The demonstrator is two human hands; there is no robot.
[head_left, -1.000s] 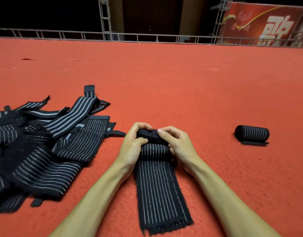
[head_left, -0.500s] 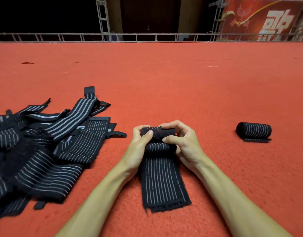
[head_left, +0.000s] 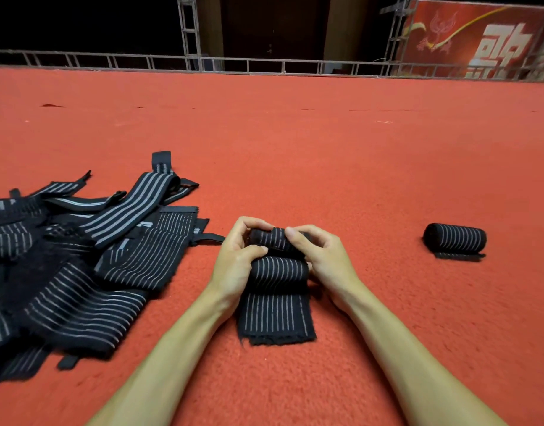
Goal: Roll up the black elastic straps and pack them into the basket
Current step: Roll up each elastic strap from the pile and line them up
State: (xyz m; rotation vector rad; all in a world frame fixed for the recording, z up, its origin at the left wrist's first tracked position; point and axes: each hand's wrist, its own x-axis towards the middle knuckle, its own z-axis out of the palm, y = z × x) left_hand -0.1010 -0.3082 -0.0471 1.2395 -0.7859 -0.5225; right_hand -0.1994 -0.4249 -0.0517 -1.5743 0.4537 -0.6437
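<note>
A black elastic strap with grey stripes lies on the red carpet in front of me, its far end wound into a thick roll. My left hand grips the roll's left side, thumb on top. My right hand grips the right side, fingers curled over the roll. A short flat tail of the strap runs toward me. A finished rolled strap lies on the carpet to the right. A pile of loose striped straps covers the left. No basket is in view.
Red carpet stretches far ahead and to the right. A metal truss rail borders its far edge, with a red banner behind at the upper right.
The roll has grown and come nearer to me as both hands turned it. The flat tail of the strap is much shorter than a second ago.
</note>
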